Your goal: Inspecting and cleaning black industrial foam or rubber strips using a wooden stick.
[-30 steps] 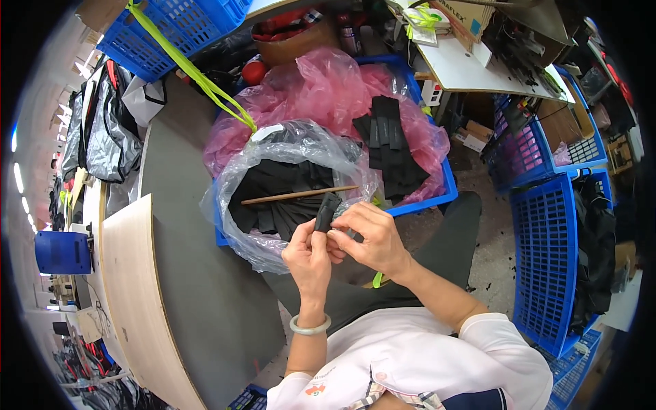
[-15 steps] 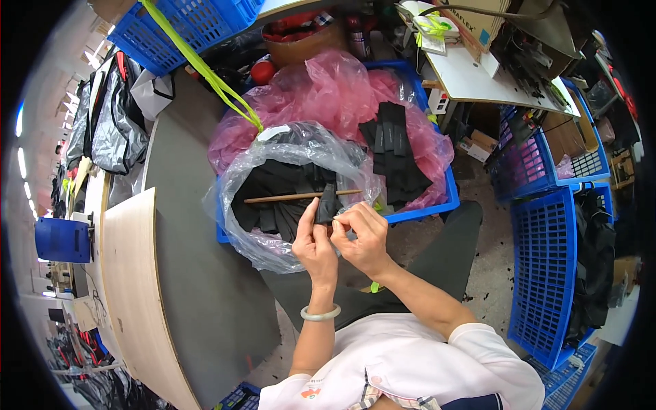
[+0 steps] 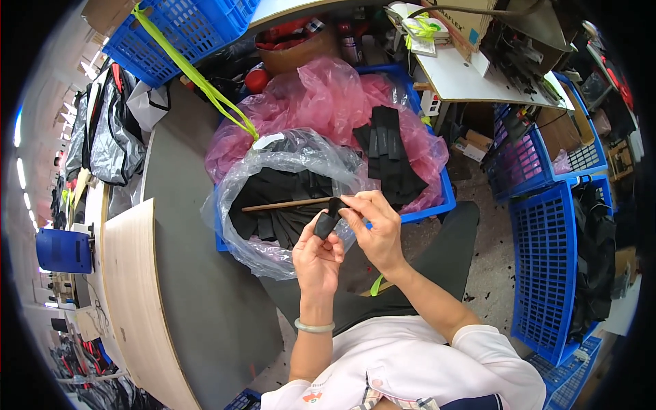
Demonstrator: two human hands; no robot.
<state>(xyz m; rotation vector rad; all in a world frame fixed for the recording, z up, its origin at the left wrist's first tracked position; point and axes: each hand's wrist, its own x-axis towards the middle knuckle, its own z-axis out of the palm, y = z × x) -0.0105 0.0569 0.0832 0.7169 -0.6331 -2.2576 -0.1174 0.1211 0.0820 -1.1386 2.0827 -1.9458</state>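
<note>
A small folded black fabric piece (image 3: 325,226) is pinched between the fingers and thumb of my left hand (image 3: 316,263). My right hand (image 3: 380,236) closes its thumb and fingertips on the upper end of the same piece. A thin wooden stick (image 3: 283,204) runs level from the left up to that piece; its right end is hidden by the fabric and my fingers, so whether it passes through the piece I cannot tell. Just beyond my hands a clear plastic bag (image 3: 236,179) gapes open, with several black fabric strips (image 3: 287,186) inside.
Behind the clear bag, pink plastic (image 3: 321,85) and more black strips (image 3: 389,147) fill a blue crate (image 3: 447,195). A yellow-green strap (image 3: 198,78) hangs from a blue basket (image 3: 179,34). Blue crates (image 3: 547,270) stand at right, a wooden board (image 3: 133,287) at left.
The black piece has tilted and dropped slightly in my hands. My left hand has turned, showing more palm and curled fingers; my right fingers have moved up to the piece's upper end.
</note>
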